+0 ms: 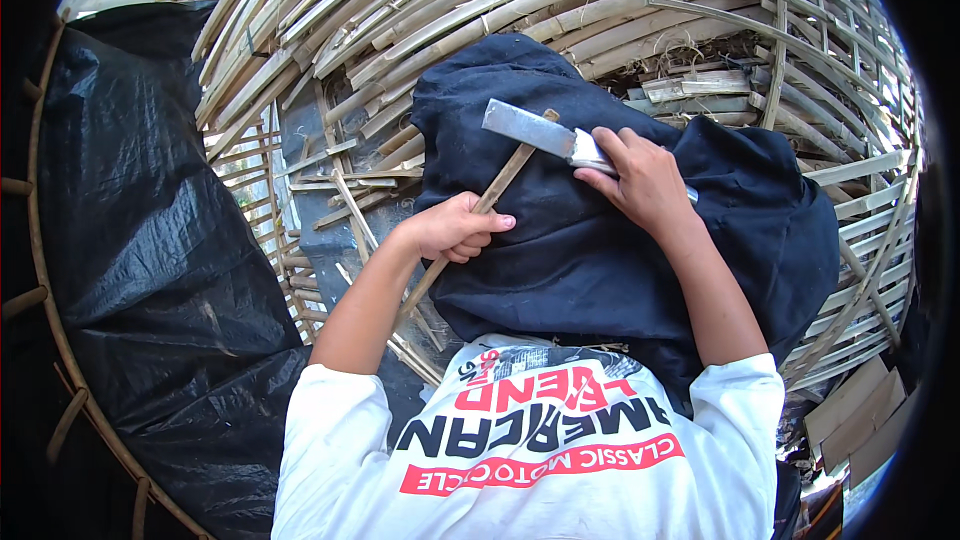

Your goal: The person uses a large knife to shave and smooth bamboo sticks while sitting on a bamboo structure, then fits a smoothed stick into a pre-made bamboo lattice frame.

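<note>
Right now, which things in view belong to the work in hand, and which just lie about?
In use:
- thin stick, in the left hand
- knife, in the right hand
- dark cloth beneath them

Lying about:
- piled bamboo strips
- black sheet, far left

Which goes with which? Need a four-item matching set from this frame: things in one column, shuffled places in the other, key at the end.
Things
1. thin stick
2. knife
3. dark cloth
4. shiny black sheet

Places
A. held in the right hand
B. along the picture's left side
C. held in the left hand
D. spread out beneath both hands

Pairs: 1-C, 2-A, 3-D, 4-B
</note>
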`<control>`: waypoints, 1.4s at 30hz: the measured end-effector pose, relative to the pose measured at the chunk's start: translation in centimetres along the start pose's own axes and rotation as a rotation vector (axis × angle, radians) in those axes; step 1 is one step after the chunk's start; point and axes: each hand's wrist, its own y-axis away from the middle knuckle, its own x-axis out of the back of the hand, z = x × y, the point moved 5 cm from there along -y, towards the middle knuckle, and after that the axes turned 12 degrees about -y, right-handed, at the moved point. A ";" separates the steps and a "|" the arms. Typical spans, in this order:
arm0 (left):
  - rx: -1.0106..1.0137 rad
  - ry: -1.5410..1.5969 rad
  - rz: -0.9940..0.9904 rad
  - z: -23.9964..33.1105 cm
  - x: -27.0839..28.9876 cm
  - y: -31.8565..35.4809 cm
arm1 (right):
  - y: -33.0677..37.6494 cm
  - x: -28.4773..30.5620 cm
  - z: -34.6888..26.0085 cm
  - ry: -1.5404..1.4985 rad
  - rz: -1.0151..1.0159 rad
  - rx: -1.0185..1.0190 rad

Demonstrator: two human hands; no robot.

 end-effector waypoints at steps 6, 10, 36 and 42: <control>0.050 0.017 -0.124 0.0 0.5 0.0 | -0.3 -2.0 0.8 -0.012 -0.144 0.044; 0.015 0.032 -0.153 0.1 0.4 0.1 | -0.4 -2.2 2.4 0.042 -0.075 0.008; -0.026 0.051 -0.020 0.4 -0.4 -0.1 | -1.0 -2.6 1.9 -0.027 0.039 0.013; -0.022 0.040 0.020 1.2 -0.5 0.1 | -2.3 -1.2 3.1 0.058 -0.033 -0.005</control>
